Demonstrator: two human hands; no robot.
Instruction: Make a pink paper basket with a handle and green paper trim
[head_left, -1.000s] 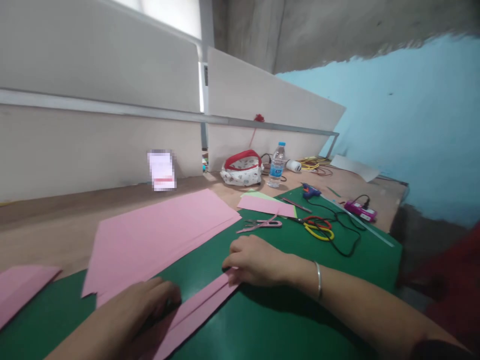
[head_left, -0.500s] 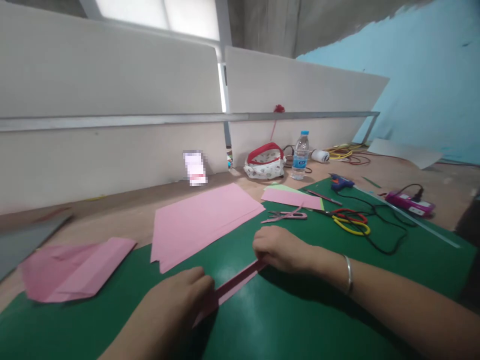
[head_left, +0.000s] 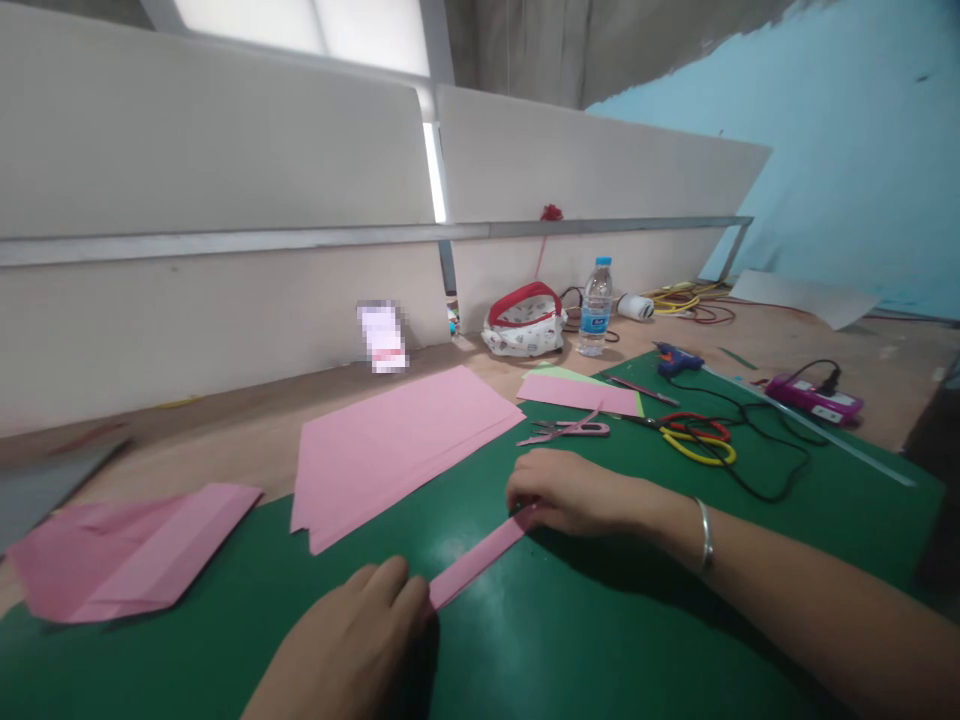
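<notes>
Now our left hand [head_left: 352, 640] has slid back along the thin folded pink paper strip [head_left: 480, 556] on the green mat [head_left: 600, 640]. Both hands pinch its ends, our right hand [head_left: 574, 492] at 2 o'clock.

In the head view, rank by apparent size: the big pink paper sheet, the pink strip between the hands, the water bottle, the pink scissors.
1. Big pink paper sheet, clearly largest.
2. Pink strip.
3. Pink scissors and water bottle look about alike; the bottle stands farther away, so I leave them unranked.
</notes>
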